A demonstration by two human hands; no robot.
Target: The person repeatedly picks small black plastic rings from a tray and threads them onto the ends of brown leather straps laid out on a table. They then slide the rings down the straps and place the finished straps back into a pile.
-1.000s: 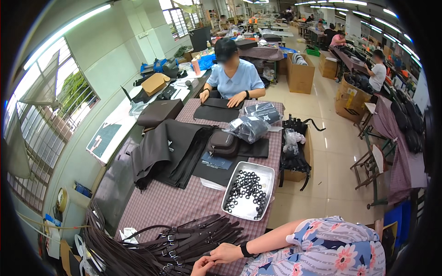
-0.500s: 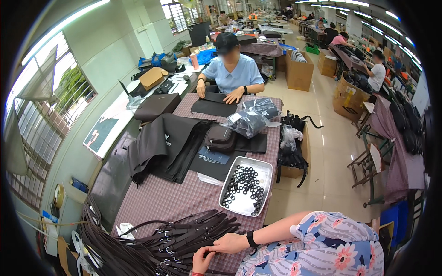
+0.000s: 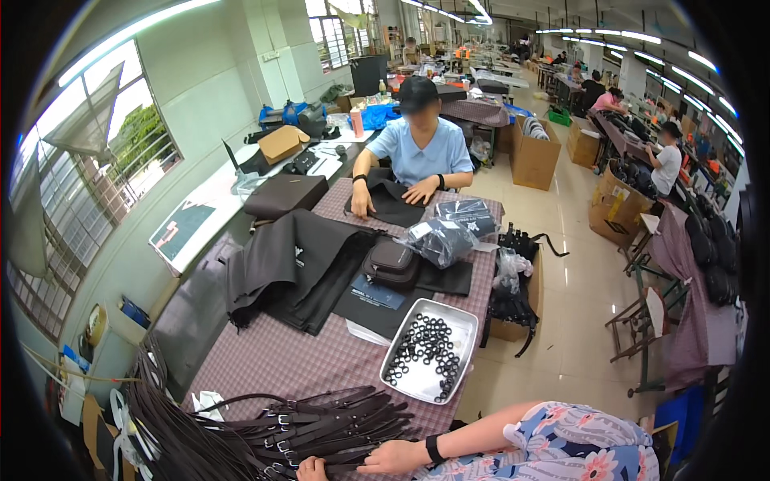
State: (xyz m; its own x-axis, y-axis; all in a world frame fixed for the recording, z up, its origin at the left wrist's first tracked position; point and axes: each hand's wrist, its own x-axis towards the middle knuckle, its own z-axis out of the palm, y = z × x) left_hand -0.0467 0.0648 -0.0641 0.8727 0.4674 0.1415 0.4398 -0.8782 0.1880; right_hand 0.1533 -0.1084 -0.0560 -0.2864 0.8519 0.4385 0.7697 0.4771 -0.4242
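Observation:
A thick bundle of dark brown leather straps [image 3: 337, 417] with silver buckles lies across the near part of the table. At the lower edge my left hand [image 3: 311, 470], partly cut off, is closed on a strap beside the buckles. My right hand [image 3: 395, 457], with a black band at the wrist, pinches the same dark strap a little to the right. The strap [image 3: 343, 466] runs between both hands. Beyond my right hand stands a white metal tray [image 3: 389, 386] holding many small black rings [image 3: 429, 341].
Across the checked tablecloth [image 3: 273, 361] a co-worker [image 3: 421, 148] handles black fabric [image 3: 389, 200]. Between us lie dark sheets [image 3: 293, 264], a small brown case [image 3: 391, 263] and plastic-wrapped packages [image 3: 445, 236]. A carton of black straps [image 3: 513, 301] stands right of the table.
My hands have moved apart, the left one leftward and both lower in the picture. The view has shifted. The co-worker's black fabric has been folded or turned.

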